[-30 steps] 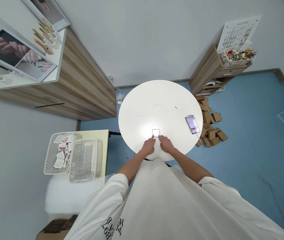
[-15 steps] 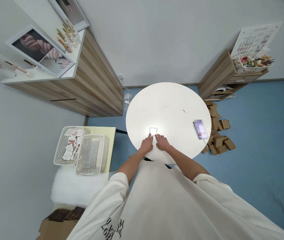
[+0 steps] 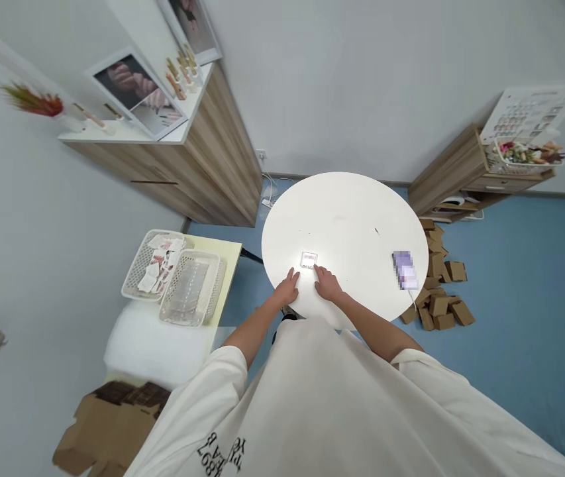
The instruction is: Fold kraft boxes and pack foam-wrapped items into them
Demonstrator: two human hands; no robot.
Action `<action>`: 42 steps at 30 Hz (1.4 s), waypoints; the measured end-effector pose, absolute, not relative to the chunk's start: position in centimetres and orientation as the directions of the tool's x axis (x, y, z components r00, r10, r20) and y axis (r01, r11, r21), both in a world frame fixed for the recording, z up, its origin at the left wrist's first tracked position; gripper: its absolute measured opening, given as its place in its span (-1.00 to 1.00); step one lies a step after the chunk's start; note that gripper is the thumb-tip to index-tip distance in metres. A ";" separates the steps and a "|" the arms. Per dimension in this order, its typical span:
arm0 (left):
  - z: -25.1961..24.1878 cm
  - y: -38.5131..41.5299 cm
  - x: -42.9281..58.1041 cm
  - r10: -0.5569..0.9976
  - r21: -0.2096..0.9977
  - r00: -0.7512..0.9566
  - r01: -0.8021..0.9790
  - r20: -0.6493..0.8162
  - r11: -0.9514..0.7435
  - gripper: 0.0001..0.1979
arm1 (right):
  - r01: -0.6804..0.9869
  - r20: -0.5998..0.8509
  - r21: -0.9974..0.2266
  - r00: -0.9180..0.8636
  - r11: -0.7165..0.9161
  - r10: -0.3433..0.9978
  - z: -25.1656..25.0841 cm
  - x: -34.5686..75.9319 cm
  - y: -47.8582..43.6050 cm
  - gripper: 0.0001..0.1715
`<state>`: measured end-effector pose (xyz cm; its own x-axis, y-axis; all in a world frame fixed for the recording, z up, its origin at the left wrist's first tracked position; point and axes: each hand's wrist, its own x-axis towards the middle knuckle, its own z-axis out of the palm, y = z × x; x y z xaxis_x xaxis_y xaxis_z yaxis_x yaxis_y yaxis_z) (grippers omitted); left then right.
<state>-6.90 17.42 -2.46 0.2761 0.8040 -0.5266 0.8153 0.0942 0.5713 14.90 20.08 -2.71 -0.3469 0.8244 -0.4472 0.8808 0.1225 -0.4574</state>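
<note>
A small clear square case with pinkish items or print inside lies flat on the white round table. My left hand rests at the table's near edge, just left of the case and apart from it, thumb and index finger spread with nothing between them. On the other side, my right hand has its index fingertip at the case's near right corner. Its fingers are stretched out and grip nothing. Whether that fingertip presses on the case or only lies beside it I cannot tell.
A blurred phone with a cable lies at the table's right. To the left, white baskets of cards and clear cases stand on a yellowish table. Brown cardboard boxes are piled on the floor at right. A wooden cabinet stands back left.
My left hand has drawn away from the case to the left. The right hand stays at the case's near right corner. Pinkish contents now show in the case. The camera view has shifted.
</note>
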 end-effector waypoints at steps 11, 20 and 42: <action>1.6 10.5 -12.7 0.952 0.703 0.045 0.685 -0.302 0.190 -0.74 | 0.734 -0.231 -0.520 -0.613 0.437 0.755 1.0 7.3 19.4 -0.33; 0.7 -0.1 -23.8 0.953 0.678 -0.078 0.686 -0.294 0.265 -0.75 | 0.609 -0.217 -0.581 -0.755 0.540 0.618 1.3 -4.0 11.3 -0.43; -3.2 -17.2 -45.9 0.851 0.151 -0.283 0.912 -0.443 0.382 -0.61 | 0.658 -0.372 -0.649 -0.712 0.382 0.595 -1.3 -22.0 -9.9 -0.51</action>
<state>-45.94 -17.17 -3.20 -0.2831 0.8509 -0.4425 0.9119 0.3818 0.1508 -21.98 -9.88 -1.31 -0.7125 0.5952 -0.3716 0.6576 0.3817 -0.6495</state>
